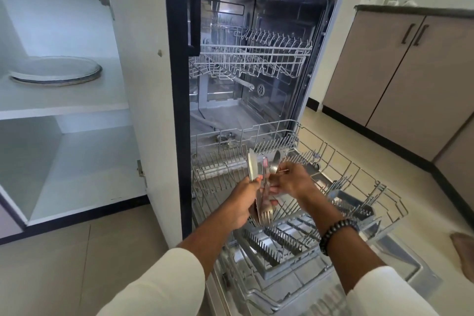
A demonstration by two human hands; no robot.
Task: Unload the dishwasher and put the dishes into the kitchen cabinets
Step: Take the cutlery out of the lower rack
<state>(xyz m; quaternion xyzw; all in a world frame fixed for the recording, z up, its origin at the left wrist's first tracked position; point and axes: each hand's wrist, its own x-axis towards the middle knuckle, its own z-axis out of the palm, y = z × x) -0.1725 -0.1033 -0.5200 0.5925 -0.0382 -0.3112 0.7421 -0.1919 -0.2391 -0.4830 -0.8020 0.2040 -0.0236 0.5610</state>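
My left hand (241,202) grips a bundle of cutlery (260,179): knives and spoons point up, fork tines point down near the palm. My right hand (291,179) touches the same bundle from the right, pinching a spoon between its fingers. Both hands hover above the pulled-out lower rack (341,161) of the open dishwasher (177,59). A grey cutlery basket (282,246) lies in the rack near me. The upper rack (256,59) holds no dishes. A plate (55,70) sits on the upper shelf of the open cabinet (64,108) at left.
The dishwasher door (320,290) lies open flat below the rack. Closed brown cabinets (410,79) run along the right wall. A bare foot (464,251) shows at the right edge. Tiled floor (77,264) spreads at lower left. The cabinet's lower shelf (84,177) holds nothing.
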